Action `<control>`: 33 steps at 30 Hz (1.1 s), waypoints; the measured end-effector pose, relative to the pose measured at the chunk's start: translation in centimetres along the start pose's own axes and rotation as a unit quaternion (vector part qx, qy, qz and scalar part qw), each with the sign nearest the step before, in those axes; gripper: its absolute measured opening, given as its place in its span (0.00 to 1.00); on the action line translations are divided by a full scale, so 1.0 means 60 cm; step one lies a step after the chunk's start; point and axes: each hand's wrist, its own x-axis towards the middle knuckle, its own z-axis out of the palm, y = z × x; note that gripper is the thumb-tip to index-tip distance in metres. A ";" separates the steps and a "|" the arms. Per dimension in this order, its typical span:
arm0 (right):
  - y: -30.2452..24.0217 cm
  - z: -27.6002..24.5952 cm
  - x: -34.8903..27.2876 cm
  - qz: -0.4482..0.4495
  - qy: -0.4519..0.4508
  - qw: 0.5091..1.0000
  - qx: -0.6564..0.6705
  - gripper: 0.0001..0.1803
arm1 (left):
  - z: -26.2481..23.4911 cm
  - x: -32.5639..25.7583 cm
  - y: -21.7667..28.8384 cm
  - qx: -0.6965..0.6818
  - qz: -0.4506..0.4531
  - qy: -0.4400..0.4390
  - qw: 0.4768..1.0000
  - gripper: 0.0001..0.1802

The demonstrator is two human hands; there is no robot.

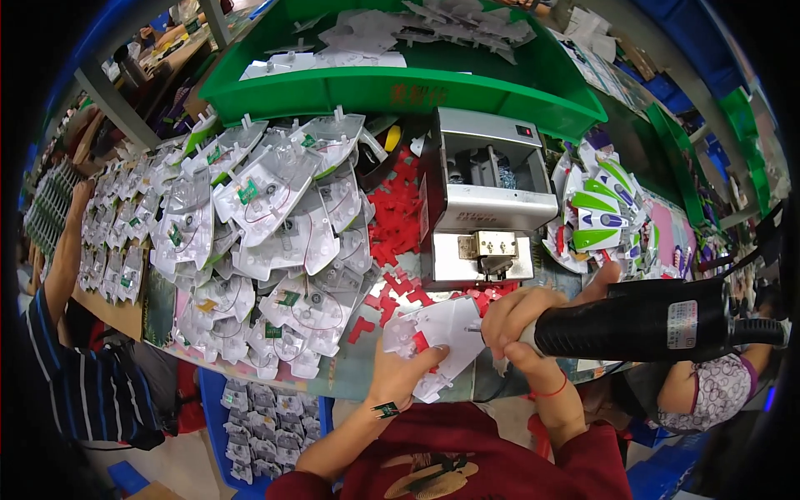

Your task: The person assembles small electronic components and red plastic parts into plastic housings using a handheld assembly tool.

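Observation:
My left hand (397, 367) grips a white plastic shell (454, 327) near the table's front edge, its thumb pressed on the inner side. A small red plastic piece (421, 341) shows in that shell by the thumb. My right hand (518, 321) is wrapped round the front of a black electric screwdriver (629, 321) held nearly level. The screwdriver's thin bit (473, 330) points left at the shell's right edge; whether it touches cannot be made out. Just beyond my hands stands a silver screw feeder (492, 200) with screws in its tray.
White shells with green boards and wires (283, 221) pile up at left. Red pieces (393, 212) lie beside the feeder. White-green-purple shells (602, 212) are heaped at right. A green bin (400, 93) stands behind, a blue crate (218, 425) below. Other people (87, 375) sit on both sides.

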 end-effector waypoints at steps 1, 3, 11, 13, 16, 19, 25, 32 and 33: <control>-0.001 0.000 0.003 0.002 -0.016 1.000 -0.002 0.40 | 0.002 -0.002 0.003 -0.012 -0.002 0.000 1.000 0.22; -0.003 0.006 0.007 0.005 -0.034 0.999 -0.002 0.40 | 0.004 -0.002 0.009 -0.020 -0.024 -0.007 0.999 0.23; -0.042 0.009 0.045 -0.028 -0.164 0.985 -0.048 0.53 | 0.005 -0.005 0.035 0.025 -0.047 -0.080 0.995 0.24; -0.039 0.015 0.042 -0.037 -0.173 0.984 -0.034 0.54 | 0.010 -0.009 0.044 0.002 -0.041 -0.082 0.996 0.18; -0.038 0.034 0.030 -0.083 -0.019 0.993 0.077 0.43 | 0.005 -0.010 0.042 0.049 -0.007 -0.102 0.994 0.19; -0.034 0.030 0.037 -0.076 -0.005 0.997 0.027 0.41 | -0.002 0.002 0.017 0.013 -0.007 -0.090 0.996 0.20; -0.002 -0.006 0.076 -0.081 0.076 0.988 -0.107 0.11 | -0.006 0.013 0.005 0.014 -0.034 -0.100 0.994 0.26; 0.013 -0.007 0.072 0.035 0.193 0.962 -0.191 0.09 | -0.010 0.020 -0.005 0.031 -0.102 -0.124 0.987 0.28; 0.013 -0.006 0.071 0.036 0.212 0.962 -0.165 0.09 | -0.007 0.018 -0.008 0.031 -0.104 -0.124 0.986 0.28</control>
